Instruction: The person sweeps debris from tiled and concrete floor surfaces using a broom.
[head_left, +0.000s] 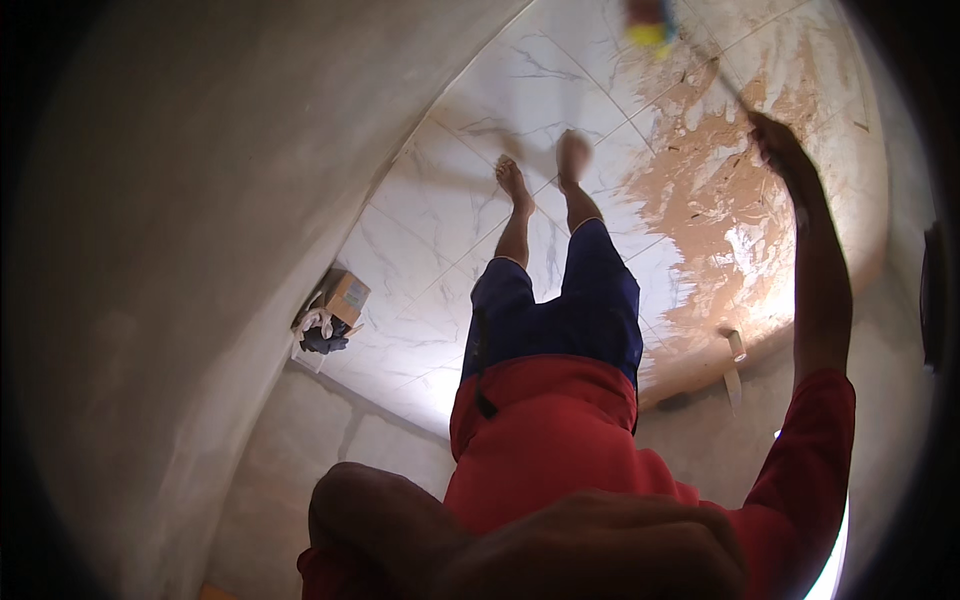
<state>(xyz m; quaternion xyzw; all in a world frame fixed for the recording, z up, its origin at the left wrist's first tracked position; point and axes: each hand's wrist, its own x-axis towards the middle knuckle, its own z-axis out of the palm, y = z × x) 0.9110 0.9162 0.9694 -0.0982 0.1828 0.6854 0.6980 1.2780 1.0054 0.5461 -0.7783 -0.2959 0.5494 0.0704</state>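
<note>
My right hand (776, 142), on an outstretched arm, grips a thin stick handle (727, 82). Near the top edge, a blurred multicoloured head (649, 30), red, yellow and blue, appears to belong to this stick; it looks like a broom. Under it lies a marble-patterned tile floor (540, 82), its right side smeared with brown wet dirt (720, 180). My left arm (390, 495) is bent across my chest, close to the camera. The left hand (637, 540) seems to rest at its right end, dark and cut by the frame, so its fingers cannot be made out.
My bare feet (514, 180) stand on the whiter tiles. A bare plastered wall (187, 187) runs along the left. Against it sits a cardboard box (347, 296) with dark and pale cloths (326, 330). At the lower right a short pipe (735, 345) juts near the wall's foot.
</note>
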